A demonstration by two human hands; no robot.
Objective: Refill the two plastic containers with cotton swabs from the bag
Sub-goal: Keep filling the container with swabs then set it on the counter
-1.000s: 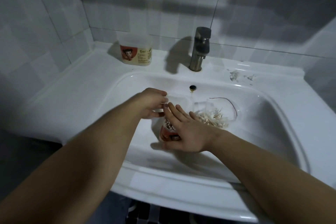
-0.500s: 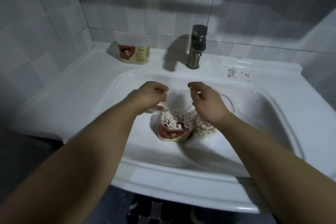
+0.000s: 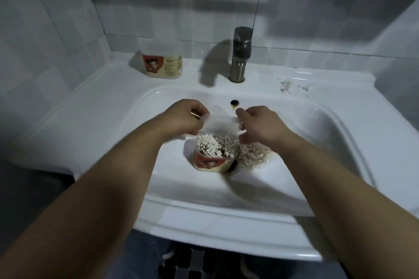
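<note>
A clear plastic container (image 3: 213,162) with a red cartoon label stands in the sink basin (image 3: 306,142), packed with upright cotton swabs (image 3: 214,145). Its translucent lid (image 3: 220,123) is held just above it, tilted. My left hand (image 3: 187,118) pinches the lid's left end and my right hand (image 3: 257,125) pinches its right end. The clear bag (image 3: 254,155) with loose swabs lies in the basin right of the container, partly hidden under my right wrist. A second container (image 3: 164,65), closed and with the same label, stands on the counter at the back left.
A dark metal faucet (image 3: 240,54) rises behind the basin, with the overflow hole (image 3: 234,103) below it. Some scraps or stains (image 3: 288,86) mark the counter at the back right. Tiled walls close in at left and back. A dark patterned floor mat (image 3: 195,263) shows below the sink.
My right hand lifted off the container's front and rose to the lid's right end. The swab-filled container is now uncovered, and both hands hold the lid above it.
</note>
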